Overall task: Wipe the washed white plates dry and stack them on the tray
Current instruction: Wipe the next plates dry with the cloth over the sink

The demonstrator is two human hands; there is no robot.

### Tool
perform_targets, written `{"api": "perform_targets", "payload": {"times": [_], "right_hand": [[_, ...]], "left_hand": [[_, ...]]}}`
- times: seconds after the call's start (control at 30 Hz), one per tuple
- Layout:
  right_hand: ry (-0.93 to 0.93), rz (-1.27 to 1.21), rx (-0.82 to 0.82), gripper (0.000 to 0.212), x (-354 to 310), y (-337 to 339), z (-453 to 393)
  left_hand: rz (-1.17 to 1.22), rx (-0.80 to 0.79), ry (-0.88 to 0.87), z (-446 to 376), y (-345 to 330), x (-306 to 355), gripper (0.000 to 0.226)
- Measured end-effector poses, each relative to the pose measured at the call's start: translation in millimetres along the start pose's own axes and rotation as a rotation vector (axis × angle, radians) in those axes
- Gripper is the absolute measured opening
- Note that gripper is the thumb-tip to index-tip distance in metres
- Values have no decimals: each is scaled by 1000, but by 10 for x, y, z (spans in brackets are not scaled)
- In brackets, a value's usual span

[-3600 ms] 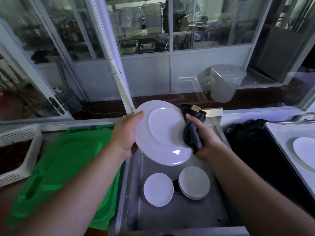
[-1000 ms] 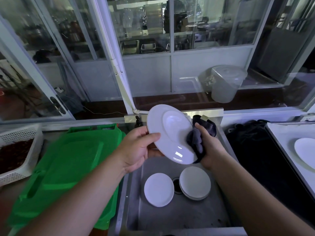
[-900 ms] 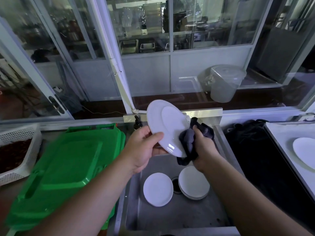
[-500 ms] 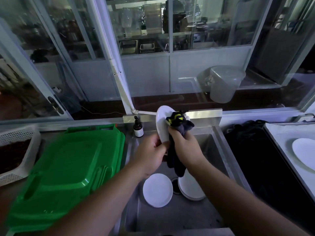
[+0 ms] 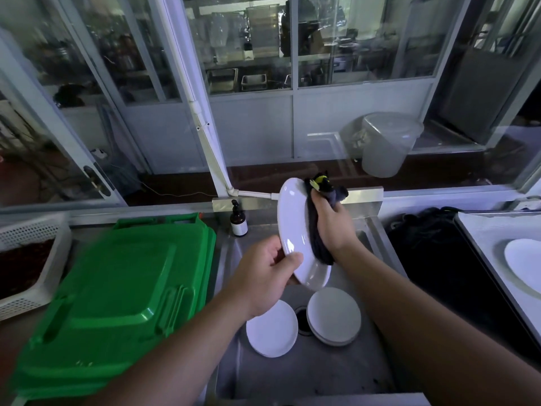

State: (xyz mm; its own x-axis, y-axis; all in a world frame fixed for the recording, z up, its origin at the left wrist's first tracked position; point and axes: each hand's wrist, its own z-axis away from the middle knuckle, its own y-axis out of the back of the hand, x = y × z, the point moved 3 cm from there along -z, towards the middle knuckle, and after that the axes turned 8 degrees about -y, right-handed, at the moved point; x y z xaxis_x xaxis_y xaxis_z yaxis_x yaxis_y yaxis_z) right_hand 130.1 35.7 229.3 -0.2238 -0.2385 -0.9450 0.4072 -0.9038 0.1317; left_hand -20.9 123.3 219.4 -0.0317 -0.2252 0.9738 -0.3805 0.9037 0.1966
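White plate point(image 5: 292, 230), held on edge above the sink point(image 5: 322, 373).
Left hand point(image 5: 263, 279) pinches its near rim, thumb in front; right hand point(image 5: 330, 227) fingers curl round a dark cloth point(image 5: 317, 238) pressed on its right face. Two plate stacks point(image 5: 333, 316) in sink; tray point(image 5: 491, 244) with one plate far right.

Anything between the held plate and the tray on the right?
Nothing visible. The plate is up over the sink, held by the left hand; only a low black heap lies before the tray.
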Motion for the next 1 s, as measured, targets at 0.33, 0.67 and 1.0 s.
{"api": "perform_targets", "payload": {"times": [0.33, 0.67, 1.0], "right_hand": [[-404, -520, -199, 26, 157, -184, 114], [-486, -604, -318, 63, 204, 231, 31], [-395, -319, -400, 21, 275, 559, 89]], "left_hand": [[-584, 30, -149, 41, -139, -145, 38], [-1115, -206, -288, 73, -71, -243, 63], [-1299, -322, -509, 45, 111, -360, 74]]}}
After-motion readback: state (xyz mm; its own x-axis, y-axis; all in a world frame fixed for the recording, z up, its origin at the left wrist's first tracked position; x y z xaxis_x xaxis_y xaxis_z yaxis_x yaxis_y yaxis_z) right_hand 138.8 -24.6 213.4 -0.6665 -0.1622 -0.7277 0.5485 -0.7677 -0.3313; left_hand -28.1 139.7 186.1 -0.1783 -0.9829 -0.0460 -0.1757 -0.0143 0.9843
